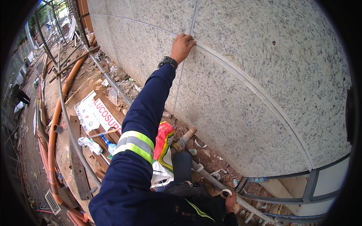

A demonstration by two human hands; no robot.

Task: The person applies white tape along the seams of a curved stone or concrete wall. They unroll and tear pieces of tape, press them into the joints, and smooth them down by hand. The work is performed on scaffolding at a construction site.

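Note:
My left hand [182, 48] reaches up to a speckled grey stone wall [241, 94], its fingers bent and pressed together where two panel joints cross. Whether something thin is pinched in the fingertips is hidden. A pale line follows the joint [260, 89] from there, curving down to the right. Low at the right, beside my body, my right hand [230, 202] is closed on a roll of tape [226, 193] in a light colour. A black watch [167, 61] sits on my left wrist, above a navy sleeve with a reflective band.
Metal scaffold tubes [113, 83] run along the wall's foot. Left of my arm are a printed white board [98, 115], a blue-topped spray bottle [108, 143] and orange pipe [56, 116]. A red and yellow sack [163, 141] lies below me. Rubble covers the ground; a grey frame [311, 188] stands lower right.

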